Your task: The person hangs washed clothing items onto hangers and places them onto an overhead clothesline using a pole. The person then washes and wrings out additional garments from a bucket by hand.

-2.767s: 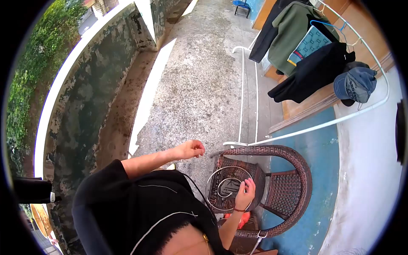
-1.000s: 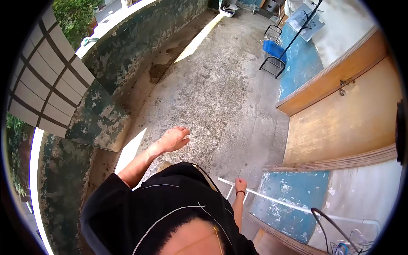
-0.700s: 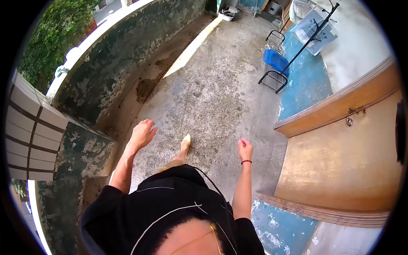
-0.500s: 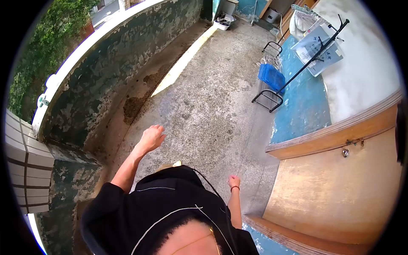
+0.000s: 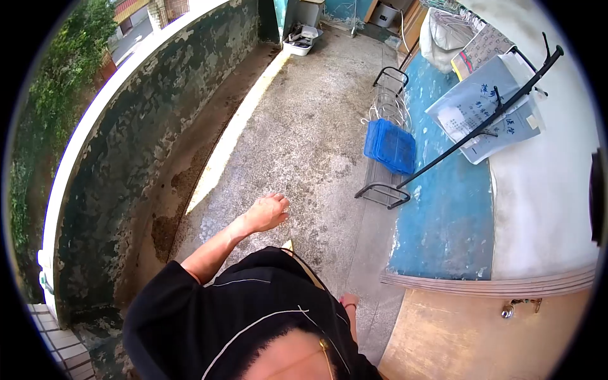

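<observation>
My left hand (image 5: 266,213) is in front of my body above the speckled floor, its fingers loosely curled in with nothing visible in them. It touches nothing. Lower on the right, my right hand (image 5: 348,300) hangs beside my black shirt (image 5: 247,297), a dark band at its wrist. Only a small part of that hand shows, and its fingers cannot be made out. Ahead on the right stands a black metal rack (image 5: 472,136), with a blue plastic basket (image 5: 389,147) at its base. Printed plastic bags (image 5: 468,104) hang from it.
A peeling green parapet wall (image 5: 145,133) curves along the left. On the right is a wooden door (image 5: 462,332) with a round knob (image 5: 507,311). A white tub (image 5: 301,41) holding objects sits at the far end of the floor (image 5: 304,126).
The rack, basket and door have shifted nearer and lower in view as I move forward. My left hand has swung rightward across the view; my right hand has dropped back, more hidden by my body.
</observation>
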Tool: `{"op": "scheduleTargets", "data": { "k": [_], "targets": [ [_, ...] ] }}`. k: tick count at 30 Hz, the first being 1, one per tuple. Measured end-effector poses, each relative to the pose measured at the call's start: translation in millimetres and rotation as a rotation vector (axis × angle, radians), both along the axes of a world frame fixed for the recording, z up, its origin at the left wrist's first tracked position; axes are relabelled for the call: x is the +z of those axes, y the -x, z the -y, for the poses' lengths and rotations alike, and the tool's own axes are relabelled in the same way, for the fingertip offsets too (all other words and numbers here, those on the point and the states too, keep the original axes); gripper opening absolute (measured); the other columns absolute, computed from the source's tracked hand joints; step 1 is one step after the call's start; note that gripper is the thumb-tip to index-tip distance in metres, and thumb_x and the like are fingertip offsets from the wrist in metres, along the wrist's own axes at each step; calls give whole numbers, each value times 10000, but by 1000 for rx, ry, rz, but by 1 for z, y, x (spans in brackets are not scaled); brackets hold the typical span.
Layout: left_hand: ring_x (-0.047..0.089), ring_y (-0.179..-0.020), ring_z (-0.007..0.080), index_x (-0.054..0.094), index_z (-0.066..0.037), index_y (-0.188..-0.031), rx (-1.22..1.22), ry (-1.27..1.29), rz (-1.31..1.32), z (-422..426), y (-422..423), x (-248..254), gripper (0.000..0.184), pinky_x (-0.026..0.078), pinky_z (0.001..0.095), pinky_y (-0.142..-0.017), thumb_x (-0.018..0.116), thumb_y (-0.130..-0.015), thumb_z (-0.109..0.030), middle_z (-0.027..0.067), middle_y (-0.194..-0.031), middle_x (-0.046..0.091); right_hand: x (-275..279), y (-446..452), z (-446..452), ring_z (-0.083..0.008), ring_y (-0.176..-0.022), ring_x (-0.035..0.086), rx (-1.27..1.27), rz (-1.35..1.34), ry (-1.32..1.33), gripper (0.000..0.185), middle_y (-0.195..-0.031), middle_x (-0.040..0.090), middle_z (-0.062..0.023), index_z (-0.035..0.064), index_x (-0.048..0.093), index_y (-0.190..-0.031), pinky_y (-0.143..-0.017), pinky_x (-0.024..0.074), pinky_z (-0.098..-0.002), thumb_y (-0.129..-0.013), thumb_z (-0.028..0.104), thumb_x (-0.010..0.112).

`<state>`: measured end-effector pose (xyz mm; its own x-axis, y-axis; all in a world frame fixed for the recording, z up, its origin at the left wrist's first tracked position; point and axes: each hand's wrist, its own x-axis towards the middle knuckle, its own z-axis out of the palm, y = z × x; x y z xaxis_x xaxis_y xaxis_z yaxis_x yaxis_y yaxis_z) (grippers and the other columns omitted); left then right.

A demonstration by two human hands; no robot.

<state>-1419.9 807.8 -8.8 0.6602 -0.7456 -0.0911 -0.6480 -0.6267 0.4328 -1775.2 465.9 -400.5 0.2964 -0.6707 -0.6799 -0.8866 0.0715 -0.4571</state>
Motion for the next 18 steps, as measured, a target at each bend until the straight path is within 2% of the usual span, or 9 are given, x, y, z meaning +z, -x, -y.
{"op": "scheduleTargets", "data": {
  "k": [1,2,3,4,6,9,12,16,18],
  "targets": [
    [509,-967,311,517,-26,-1030,24,68,18,13,-32,7,297,423,401,-818,560,-790,-196,139,-1003,536,24,-81,26,-263,-535,574,226,37,147,239,-620,603,-139,7,623,-806,-506,459,-363,-766,215,513],
    [495,-993,310,508,-25,-1053,52,143,41,25,-64,13,321,413,401,-836,564,-787,-195,141,-1035,525,152,-183,10,-305,-651,604,351,224,270,317,-771,632,-169,-4,611,-913,-617,467,-369,-746,259,552],
    [474,-1012,314,481,-24,-1111,80,250,130,33,-96,18,383,400,399,-854,576,-780,-192,149,-1093,499,194,-271,19,-298,-803,606,414,260,329,409,-855,630,-183,7,619,-951,-723,462,-356,-730,351,605],
    [452,-1045,336,461,-23,-1151,163,280,124,42,-126,31,428,386,405,-881,583,-779,-196,176,-1149,469,230,-348,24,-318,-879,583,581,457,448,485,-959,602,-205,-1,574,-1032,-782,449,-359,-743,387,600],
    [359,-1161,351,414,-38,-1211,295,264,230,58,-187,38,507,322,439,-945,572,-792,-276,199,-1257,376,310,-486,22,-349,-1166,372,900,716,590,573,-1188,470,-210,33,488,-1165,-959,305,-412,-754,420,587],
    [265,-1224,370,359,-46,-1267,437,242,212,80,-280,35,586,256,460,-987,573,-793,-316,215,-1326,279,407,-632,-5,-403,-1238,223,1131,893,734,709,-1296,319,-250,27,373,-1256,-1010,174,-484,-727,429,619],
    [230,-1241,379,314,-54,-1300,396,287,175,112,-389,33,642,225,469,-1002,567,-792,-354,208,-1353,234,436,-742,-6,-419,-1242,199,1193,1090,662,798,-1318,256,-273,36,305,-1297,-1004,152,-506,-709,474,621],
    [246,-1227,393,310,-50,-1300,223,322,167,179,-554,35,670,251,493,-980,563,-787,-398,212,-1345,238,425,-872,53,-424,-1239,198,1181,1076,711,866,-1333,193,-291,27,262,-1316,-992,163,-514,-688,496,632],
    [253,-1221,399,312,-57,-1301,164,287,161,225,-627,45,670,256,499,-975,555,-789,-414,211,-1342,243,422,-921,94,-427,-1237,197,1044,931,674,863,-1338,181,-289,19,256,-1317,-995,170,-508,-694,482,634]
  ]
}}
